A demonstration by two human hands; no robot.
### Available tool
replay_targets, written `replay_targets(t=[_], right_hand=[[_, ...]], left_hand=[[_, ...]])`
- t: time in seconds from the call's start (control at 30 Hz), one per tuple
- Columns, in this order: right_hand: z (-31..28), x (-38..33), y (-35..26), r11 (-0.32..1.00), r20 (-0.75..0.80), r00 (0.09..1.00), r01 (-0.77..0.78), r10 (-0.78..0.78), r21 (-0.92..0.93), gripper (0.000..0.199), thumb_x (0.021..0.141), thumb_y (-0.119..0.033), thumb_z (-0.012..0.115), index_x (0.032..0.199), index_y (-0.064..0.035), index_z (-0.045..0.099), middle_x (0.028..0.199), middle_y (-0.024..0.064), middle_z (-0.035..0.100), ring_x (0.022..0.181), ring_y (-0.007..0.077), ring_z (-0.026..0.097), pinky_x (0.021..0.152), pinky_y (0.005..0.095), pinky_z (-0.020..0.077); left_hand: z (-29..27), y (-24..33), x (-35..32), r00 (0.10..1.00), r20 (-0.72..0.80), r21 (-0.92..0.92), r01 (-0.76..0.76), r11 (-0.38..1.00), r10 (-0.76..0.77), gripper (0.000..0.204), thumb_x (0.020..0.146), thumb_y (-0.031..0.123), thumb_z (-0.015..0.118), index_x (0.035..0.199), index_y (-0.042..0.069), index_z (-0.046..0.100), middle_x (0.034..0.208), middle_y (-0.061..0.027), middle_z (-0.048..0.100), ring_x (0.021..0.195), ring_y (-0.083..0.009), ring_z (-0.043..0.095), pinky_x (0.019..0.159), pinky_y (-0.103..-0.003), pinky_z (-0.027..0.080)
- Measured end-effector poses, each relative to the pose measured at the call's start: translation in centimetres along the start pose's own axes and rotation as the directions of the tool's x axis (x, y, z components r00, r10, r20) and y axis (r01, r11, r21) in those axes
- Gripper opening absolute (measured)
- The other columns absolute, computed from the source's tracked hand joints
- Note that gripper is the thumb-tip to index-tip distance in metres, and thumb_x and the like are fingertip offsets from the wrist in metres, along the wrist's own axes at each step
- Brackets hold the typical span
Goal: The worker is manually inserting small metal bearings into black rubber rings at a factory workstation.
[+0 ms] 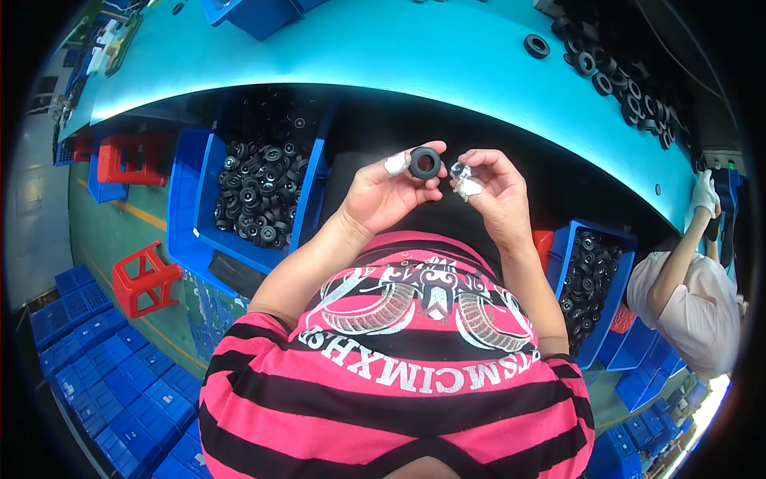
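My left hand (381, 191) is closed round a black ring (424, 175), with its open hole facing up between thumb and fingers. Beside it, my right hand (504, 198) pinches a small, shiny silvery part (459, 169); its exact kind is too small to make out. White wrapping covers a finger on each hand. The two parts are held a short gap apart, above my lap and just in front of the table edge. To the left, a blue bin (185, 209) holds many black wheels (257, 195) with shiny centres.
Ahead curves a teal table (351, 52), with loose black rings (536, 46) at its right. Another blue bin of wheels (589, 281) stands right of me. Beyond it works a person in a white glove (705, 194). Red stools (146, 279) and blue crates (120, 371) are left.
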State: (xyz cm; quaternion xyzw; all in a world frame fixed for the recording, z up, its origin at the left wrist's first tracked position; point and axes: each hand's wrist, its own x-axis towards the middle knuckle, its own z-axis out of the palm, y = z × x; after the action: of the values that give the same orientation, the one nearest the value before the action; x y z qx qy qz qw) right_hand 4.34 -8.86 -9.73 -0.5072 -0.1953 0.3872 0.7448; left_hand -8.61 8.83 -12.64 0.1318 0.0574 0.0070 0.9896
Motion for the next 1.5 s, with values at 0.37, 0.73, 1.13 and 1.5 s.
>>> replay_targets(t=[0.37,0.73,1.13,1.5], right_hand=[[1.5,0.7,1.0,0.884,0.002,0.963,0.250,-0.271,-0.394,0.031,0.073,0.004,0.082,0.101,-0.0049,0.071,0.109,0.0067,0.069,0.103,0.0192,0.067,0.091,0.0321,0.0548],[1.8,1.0,0.9,0.549,0.154,0.846,0.458,-0.510,-0.699,0.025,0.070,-0.003,0.084,0.091,-0.0078,0.073,0.101,0.0069,0.073,0.096,0.0239,0.069,0.081,0.0341,0.0561],[2.3,0.6,1.1,0.510,0.128,0.836,0.439,-0.533,-0.740,0.029,0.069,0.006,0.078,0.094,-0.0062,0.070,0.100,0.0079,0.068,0.092,0.0234,0.068,0.079,0.0326,0.0557],[1.7,0.3,1.3,0.845,0.046,0.997,0.073,-0.058,-0.530,0.044,0.084,-0.005,0.074,0.128,-0.0023,0.068,0.120,0.0139,0.067,0.109,0.0240,0.068,0.092,0.0344,0.0554]], left_hand=[[0.1,-0.8,-0.1,0.997,-0.072,0.164,-0.021,0.986,0.033,0.053,0.100,0.028,0.059,0.144,-0.001,0.049,0.122,-0.0124,0.065,0.107,-0.0243,0.065,0.093,-0.041,0.055],[-0.2,-0.9,-0.2,0.993,-0.081,0.327,-0.051,0.944,0.082,0.050,0.104,0.028,0.057,0.144,-0.001,0.049,0.122,-0.0081,0.063,0.112,-0.0181,0.062,0.099,-0.039,0.052],[0.9,-1.4,0.8,0.962,-0.173,0.670,-0.042,0.741,0.211,0.042,0.103,0.020,0.064,0.141,0.005,0.053,0.116,-0.0054,0.063,0.096,-0.0134,0.063,0.084,-0.031,0.056],[1.1,-1.4,0.9,0.961,-0.133,0.640,-0.102,0.761,0.241,0.032,0.105,0.019,0.060,0.133,0.007,0.054,0.097,-0.0077,0.065,0.081,-0.0132,0.064,0.065,-0.027,0.056]])
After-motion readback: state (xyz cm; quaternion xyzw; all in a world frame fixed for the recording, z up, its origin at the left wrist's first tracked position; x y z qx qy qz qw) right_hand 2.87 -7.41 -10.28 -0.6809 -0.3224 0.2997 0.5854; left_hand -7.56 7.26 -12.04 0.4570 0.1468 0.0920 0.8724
